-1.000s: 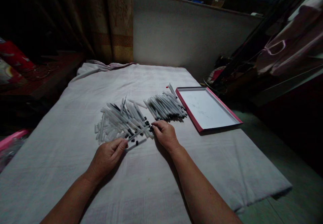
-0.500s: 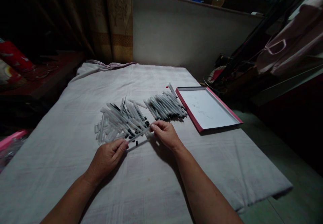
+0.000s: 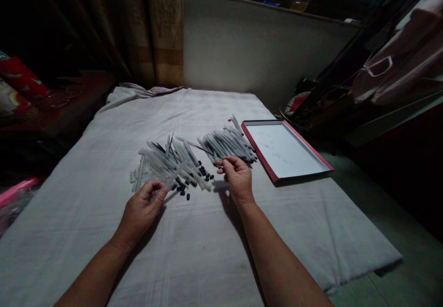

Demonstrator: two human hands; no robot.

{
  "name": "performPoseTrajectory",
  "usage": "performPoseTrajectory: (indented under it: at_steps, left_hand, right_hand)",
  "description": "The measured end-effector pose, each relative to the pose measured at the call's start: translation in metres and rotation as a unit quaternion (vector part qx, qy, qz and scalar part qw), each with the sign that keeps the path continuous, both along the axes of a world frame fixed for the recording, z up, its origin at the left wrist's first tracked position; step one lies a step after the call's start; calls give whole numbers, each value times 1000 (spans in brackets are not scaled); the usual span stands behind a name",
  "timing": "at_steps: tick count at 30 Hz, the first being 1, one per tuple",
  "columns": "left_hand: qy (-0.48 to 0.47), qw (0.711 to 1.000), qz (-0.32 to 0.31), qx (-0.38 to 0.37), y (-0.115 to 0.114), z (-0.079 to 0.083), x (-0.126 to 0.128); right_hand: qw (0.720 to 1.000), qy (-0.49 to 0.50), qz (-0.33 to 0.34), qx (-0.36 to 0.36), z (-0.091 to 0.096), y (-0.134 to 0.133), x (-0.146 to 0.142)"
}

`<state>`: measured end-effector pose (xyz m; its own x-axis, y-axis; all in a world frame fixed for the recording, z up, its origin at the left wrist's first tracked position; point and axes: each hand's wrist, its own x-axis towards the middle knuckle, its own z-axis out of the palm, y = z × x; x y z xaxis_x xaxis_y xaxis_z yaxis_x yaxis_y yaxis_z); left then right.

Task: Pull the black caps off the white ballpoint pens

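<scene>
My left hand (image 3: pixel 147 201) pinches a clear pen barrel (image 3: pixel 176 174) that slants up to the right over the loose pile. My right hand (image 3: pixel 236 175) is closed, thumb against forefinger, on a thin dark pen refill (image 3: pixel 206 150) pointing up to the left. Beneath and beyond the left hand lies a jumbled pile of clear barrels (image 3: pixel 150 164), with some dark refills among them. Small black plugs (image 3: pixel 202 170) are scattered along the pile's right side. Behind my right hand, a row of assembled-looking pens (image 3: pixel 226 144) lies side by side, dark ends toward me.
A shallow pink-edged box lid (image 3: pixel 284 152) with a white inside sits at the right. A pale cloth (image 3: pixel 200 251) covers the table. The red-brown side table (image 3: pixel 69 99) stands left, a curtain (image 3: pixel 166 34) behind it.
My hands have moved apart: the right went up and right with the thin refill, the left slightly left with the barrel. Earlier, both hands held one barrel between them.
</scene>
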<state>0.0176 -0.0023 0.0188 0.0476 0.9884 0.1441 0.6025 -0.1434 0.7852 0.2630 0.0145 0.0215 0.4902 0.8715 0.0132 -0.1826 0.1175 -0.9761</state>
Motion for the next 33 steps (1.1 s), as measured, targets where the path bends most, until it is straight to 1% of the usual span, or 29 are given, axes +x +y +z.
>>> performPoseTrajectory:
  at_steps: [4, 7, 11, 13, 15, 17, 21, 23, 27, 28, 30, 32, 33]
  left_hand:
    - [15, 1000, -5, 1, -1, -2, 0]
    - [21, 1000, -9, 3, -2, -3, -1]
    - [32, 999, -10, 14, -3, -4, -1]
    - [36, 999, -14, 27, -4, -5, -1]
    - [40, 998, -25, 42, -6, -5, 0]
    - [50, 996, -45, 56, -9, -5, 2]
    - [69, 990, -91, 84, -13, -6, 5]
    - [80, 987, -103, 93, -14, -5, 5]
    - [88, 985, -121, 86, -12, 1, 1]
    - [78, 986, -127, 73, -11, 3, 1]
    - [27, 990, -138, 15, -10, 6, 2]
    - [-70, 984, -143, -86, -9, 9, 5]
    - [-126, 971, -143, -147, -9, 10, 6]
  right_hand:
    - [996, -64, 59, -5, -14, -3, -20]
    - [985, -151, 87, -13, -21, -5, -23]
    - [951, -293, 89, -33, -20, -7, -18]
    - [943, -318, 92, -29, -16, -9, -16]
    - [947, -303, 107, -13, -11, -12, -16]
    - [955, -260, 144, -8, -5, -14, -20]
    - [959, -151, 234, -48, 2, -17, -29]
    - [961, -115, 244, -58, 3, -16, -30]
    - [969, -76, 228, -55, 0, -12, -24]
    - [969, -72, 229, -53, -1, -12, -22]
    - [967, -66, 242, -45, -1, -11, -19]
    - [965, -62, 252, -25, 1, -12, -20]
    - [965, -62, 256, -13, 4, -14, -21]
